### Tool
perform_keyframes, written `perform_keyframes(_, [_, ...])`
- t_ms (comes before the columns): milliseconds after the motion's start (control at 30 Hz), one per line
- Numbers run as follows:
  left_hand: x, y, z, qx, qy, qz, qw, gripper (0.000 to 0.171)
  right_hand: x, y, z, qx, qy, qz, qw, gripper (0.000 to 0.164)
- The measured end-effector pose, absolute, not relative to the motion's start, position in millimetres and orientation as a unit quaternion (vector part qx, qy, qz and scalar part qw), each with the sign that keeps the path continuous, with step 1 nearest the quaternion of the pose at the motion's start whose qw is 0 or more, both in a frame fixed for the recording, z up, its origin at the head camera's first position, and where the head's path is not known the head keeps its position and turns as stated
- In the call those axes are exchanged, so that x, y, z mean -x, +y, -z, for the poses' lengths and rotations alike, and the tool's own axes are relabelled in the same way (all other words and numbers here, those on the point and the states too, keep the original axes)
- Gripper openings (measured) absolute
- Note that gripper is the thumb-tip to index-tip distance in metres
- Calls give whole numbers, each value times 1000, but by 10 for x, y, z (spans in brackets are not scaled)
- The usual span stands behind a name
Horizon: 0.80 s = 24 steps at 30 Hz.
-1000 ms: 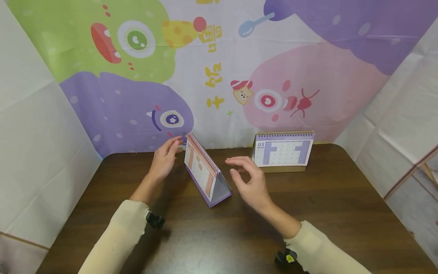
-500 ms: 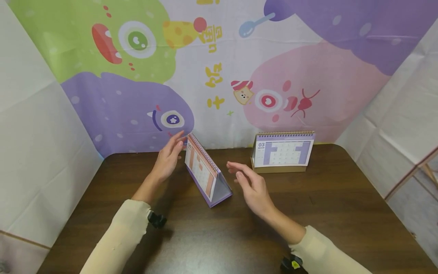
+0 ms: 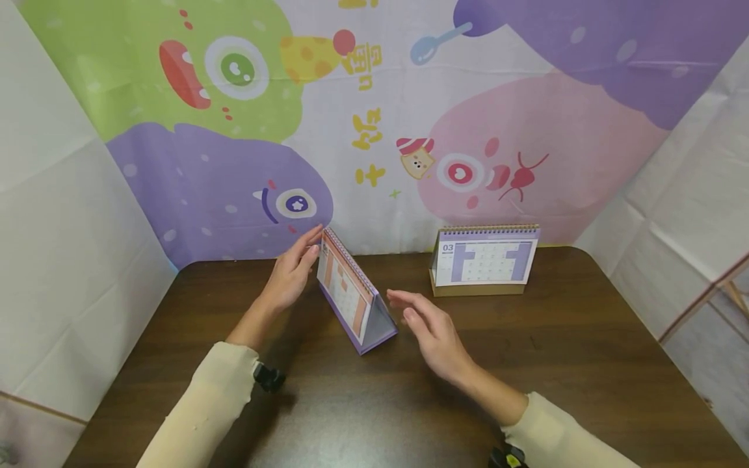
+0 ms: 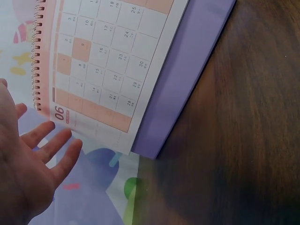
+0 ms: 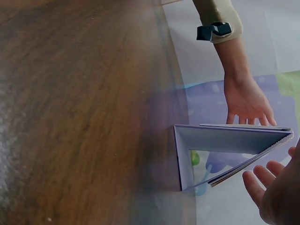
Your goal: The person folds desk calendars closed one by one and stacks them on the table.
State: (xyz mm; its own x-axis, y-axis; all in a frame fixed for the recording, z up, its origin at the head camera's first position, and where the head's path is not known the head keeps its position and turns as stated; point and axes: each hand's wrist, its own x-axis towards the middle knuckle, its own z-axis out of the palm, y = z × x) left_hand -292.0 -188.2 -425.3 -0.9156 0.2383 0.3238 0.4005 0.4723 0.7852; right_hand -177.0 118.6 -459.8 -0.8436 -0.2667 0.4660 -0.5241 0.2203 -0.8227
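Observation:
A desk calendar with an orange month page marked 06 (image 3: 342, 286) stands as a tent at mid-table, turned at an angle, its purple base (image 4: 164, 103) on the wood. My left hand (image 3: 290, 276) is beside its far left end, fingers extended; whether the fingertips touch it I cannot tell. To the right of the calendar is my right hand (image 3: 437, 338), fingers lightly bent and apart from the near end. The right wrist view looks through the calendar's hollow triangular side (image 5: 220, 140), with fingers of both hands around it. Neither hand holds anything.
A second desk calendar with a purple page marked 03 (image 3: 487, 260) stands upright at the back right on a brown base. Behind the dark wooden table (image 3: 351, 416) hangs a cartoon-printed cloth (image 3: 374, 214). White sheets (image 3: 64, 214) flank both sides.
My left hand has shifted slightly up and right, closer to the orange calendar's far end. My right hand has come lower and nearer, its fingers straighter. Both calendars stay put.

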Motion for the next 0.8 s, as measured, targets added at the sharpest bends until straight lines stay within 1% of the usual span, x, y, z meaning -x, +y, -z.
perform_keyframes(300, [2890, -1882, 4264, 191, -858, 470, 83, 53, 1746, 1157, 4652, -256, -769, -575, 109, 34])
perform_keyframes(800, [2891, -1898, 4281, 195, -860, 464, 85, 52, 1765, 1148, 4680, -244, -777, -571, 103, 35])
